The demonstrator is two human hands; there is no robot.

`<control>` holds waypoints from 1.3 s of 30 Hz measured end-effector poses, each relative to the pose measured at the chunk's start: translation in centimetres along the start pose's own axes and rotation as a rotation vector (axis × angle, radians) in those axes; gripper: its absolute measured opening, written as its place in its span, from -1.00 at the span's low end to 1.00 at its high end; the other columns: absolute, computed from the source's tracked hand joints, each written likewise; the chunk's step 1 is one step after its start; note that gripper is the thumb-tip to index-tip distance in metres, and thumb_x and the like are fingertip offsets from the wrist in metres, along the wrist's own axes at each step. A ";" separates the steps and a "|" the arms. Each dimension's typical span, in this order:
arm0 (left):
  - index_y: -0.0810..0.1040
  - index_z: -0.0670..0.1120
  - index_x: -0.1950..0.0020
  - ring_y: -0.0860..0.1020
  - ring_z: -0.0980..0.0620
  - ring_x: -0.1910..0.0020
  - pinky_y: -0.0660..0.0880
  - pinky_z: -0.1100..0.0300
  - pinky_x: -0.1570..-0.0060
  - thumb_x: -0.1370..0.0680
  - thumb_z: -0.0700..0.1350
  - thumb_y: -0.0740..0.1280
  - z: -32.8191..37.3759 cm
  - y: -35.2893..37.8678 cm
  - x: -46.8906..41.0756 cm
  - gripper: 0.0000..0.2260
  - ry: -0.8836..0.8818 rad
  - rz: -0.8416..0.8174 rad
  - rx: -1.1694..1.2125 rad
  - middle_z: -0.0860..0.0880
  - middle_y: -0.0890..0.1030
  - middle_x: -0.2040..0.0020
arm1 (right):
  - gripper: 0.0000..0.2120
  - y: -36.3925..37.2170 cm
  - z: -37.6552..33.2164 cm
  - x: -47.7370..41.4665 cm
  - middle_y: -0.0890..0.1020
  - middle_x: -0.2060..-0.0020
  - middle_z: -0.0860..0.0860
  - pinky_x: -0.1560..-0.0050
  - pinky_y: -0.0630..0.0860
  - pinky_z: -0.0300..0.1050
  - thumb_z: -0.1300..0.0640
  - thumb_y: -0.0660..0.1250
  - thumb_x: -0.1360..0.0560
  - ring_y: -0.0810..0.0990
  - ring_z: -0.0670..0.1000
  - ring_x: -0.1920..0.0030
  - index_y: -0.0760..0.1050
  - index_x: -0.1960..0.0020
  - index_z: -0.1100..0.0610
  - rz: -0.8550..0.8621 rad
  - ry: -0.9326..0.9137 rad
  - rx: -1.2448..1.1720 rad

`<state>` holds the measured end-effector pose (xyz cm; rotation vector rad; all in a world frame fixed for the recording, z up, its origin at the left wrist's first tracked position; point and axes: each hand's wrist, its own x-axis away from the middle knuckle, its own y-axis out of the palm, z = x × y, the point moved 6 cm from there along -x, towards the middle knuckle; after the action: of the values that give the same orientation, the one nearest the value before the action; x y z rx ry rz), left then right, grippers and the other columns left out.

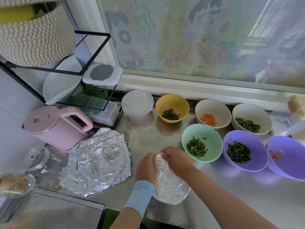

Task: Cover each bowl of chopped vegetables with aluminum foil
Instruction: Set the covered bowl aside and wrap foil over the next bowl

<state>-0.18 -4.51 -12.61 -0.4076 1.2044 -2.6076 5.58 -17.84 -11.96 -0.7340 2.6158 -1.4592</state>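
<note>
The foil (171, 185) lies over the near bowl (173, 202) at the front of the counter (239, 195). Left hand (146, 167) and right hand (178, 161) rest on top of it. Both have curled fingers and pinch the foil at the far rim. The mint bowl (212, 142) stands uncovered just right.

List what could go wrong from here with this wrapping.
1. Left hand and right hand pinch the foil at the bowl's far rim; thin foil could tear there.
2. The uncovered mint bowl sits close beside the right hand; a careless move might tip it.
3. The bowl sits near the counter's front edge; pressing might slide it off.
</note>
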 end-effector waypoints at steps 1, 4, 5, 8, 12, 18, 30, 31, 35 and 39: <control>0.58 -0.06 -0.12 0.61 -0.02 0.03 0.52 0.11 0.02 -0.66 -0.09 0.13 -0.2 -0.3 0.2 -0.77 0.003 0.021 0.013 0.00 0.65 0.01 | -0.73 -0.1 0.1 0.3 0.59 -0.16 -0.06 -0.09 0.49 -0.04 0.05 0.21 -0.61 0.56 0.01 -0.12 0.53 -0.26 0.02 0.036 0.009 -0.012; 0.53 -0.06 -0.33 0.53 0.05 -0.23 0.42 0.24 -0.23 -0.64 -0.20 0.15 0.5 -0.3 0.1 -0.70 0.081 -0.023 0.049 0.05 0.59 -0.23 | -0.74 -0.2 0.6 1.0 0.59 -0.14 -0.07 -0.08 0.49 -0.08 0.07 0.24 -0.61 0.57 -0.01 -0.09 0.54 -0.27 0.03 0.116 0.069 -0.069; 0.51 -0.06 -0.36 0.51 0.06 -0.26 0.40 0.25 -0.27 -0.63 -0.23 0.16 1.0 -0.1 -0.1 -0.67 0.096 -0.063 0.064 0.05 0.57 -0.27 | -0.75 -0.3 0.7 1.1 0.61 -0.12 -0.07 -0.07 0.49 -0.12 0.07 0.25 -0.60 0.58 -0.02 -0.07 0.56 -0.25 0.02 0.138 0.085 -0.099; 0.56 -0.05 -0.29 0.56 0.05 -0.16 0.47 0.18 -0.20 -0.64 -0.14 0.20 1.5 0.5 -0.7 -0.74 0.073 -0.107 0.107 0.04 0.62 -0.19 | -0.80 -0.4 0.9 0.9 0.67 -0.03 -0.08 -0.02 0.50 -0.16 0.08 0.29 -0.59 0.62 -0.04 0.01 0.61 -0.16 0.00 0.175 0.109 -0.148; 0.61 -0.04 -0.15 0.59 0.09 0.07 0.51 0.21 0.02 -0.64 -0.06 0.23 1.1 0.7 -0.6 -0.80 0.027 -0.065 0.148 0.05 0.67 0.01 | -0.83 -0.5 0.9 0.8 0.69 0.06 -0.09 0.04 0.51 -0.12 0.04 0.28 -0.59 0.62 -0.03 0.07 0.64 -0.08 -0.03 0.144 0.111 -0.137; 0.63 -0.05 -0.10 0.59 0.07 0.11 0.51 0.20 0.05 -0.66 -0.08 0.20 0.9 0.6 -0.9 -0.79 0.024 -0.053 0.152 0.04 0.67 0.06 | -0.83 -0.6 0.7 0.5 0.69 0.11 -0.10 0.14 0.45 -0.17 0.00 0.26 -0.61 0.62 -0.04 0.12 0.62 -0.08 -0.06 0.076 0.102 -0.108; 0.22 -0.03 -0.56 0.13 0.06 -0.55 0.04 0.22 -0.49 -0.67 -0.19 0.10 0.5 -1.0 -0.8 -0.57 0.251 -0.077 -0.148 0.07 0.22 -0.55 | -0.56 -0.2 -1.1 1.7 0.32 -0.49 0.00 -0.48 0.16 -0.09 0.08 0.14 -0.65 0.25 0.03 -0.49 0.27 -0.52 0.07 0.112 0.030 0.000; 0.17 -0.03 -0.57 0.08 0.08 -0.56 -0.05 0.26 -0.50 -0.68 -0.14 0.09 1.1 -0.4 -0.6 -0.56 0.343 -0.134 -0.188 0.08 0.17 -0.56 | -0.53 0.1 -1.2 2.5 0.25 -0.52 0.00 -0.49 0.11 -0.08 0.05 0.12 -0.65 0.19 0.04 -0.52 0.21 -0.54 0.07 0.112 0.040 0.035; 0.12 0.01 -0.58 0.21 0.06 -0.49 0.14 0.21 -0.48 -0.63 0.09 -0.05 1.1 1.3 0.1 -0.49 0.499 -0.206 -0.323 0.08 0.21 -0.55 | -0.47 1.5 -0.4 4.8 0.10 -0.56 -0.10 -0.48 0.11 -0.10 -0.03 0.08 -0.65 0.06 -0.05 -0.54 0.07 -0.58 0.01 0.104 0.139 0.028; 0.24 0.04 -0.50 0.35 0.08 -0.34 0.38 0.17 -0.25 -0.64 0.05 0.08 1.5 0.6 -0.1 -0.58 0.433 -0.163 -0.251 0.12 0.34 -0.43 | -0.56 1.0 -0.2 4.5 0.34 -0.43 -0.15 -0.38 0.28 -0.16 0.06 0.11 -0.63 0.25 -0.12 -0.43 0.24 -0.50 -0.03 0.175 0.147 -0.033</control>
<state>0.46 -5.87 -12.15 0.0265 1.7112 -2.7802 1.17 -19.14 -11.88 -0.4012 2.7353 -1.4759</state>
